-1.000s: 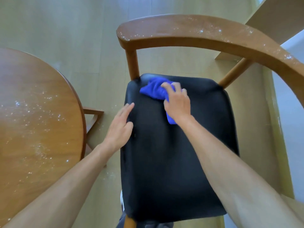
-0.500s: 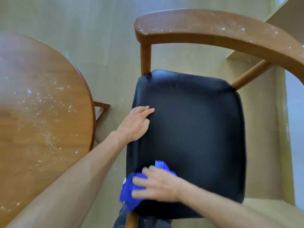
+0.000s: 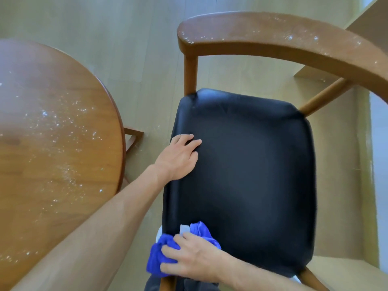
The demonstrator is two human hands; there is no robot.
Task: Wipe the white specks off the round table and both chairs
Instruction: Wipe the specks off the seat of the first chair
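Observation:
A wooden chair with a black padded seat fills the middle. Its curved backrest rail carries white specks. My right hand presses a blue cloth onto the seat's near left corner, the cloth hanging over the edge. My left hand rests flat on the seat's left edge, fingers apart, holding nothing. The round wooden table at the left is scattered with white specks.
Pale wood floor lies between table and chair, with a few specks near the chair's left side. A table leg brace sticks out under the tabletop. A light wall and skirting run down the right edge.
My right hand swept the blue cloth from the seat's far edge down to its near left corner. My left hand stayed on the seat's left edge.

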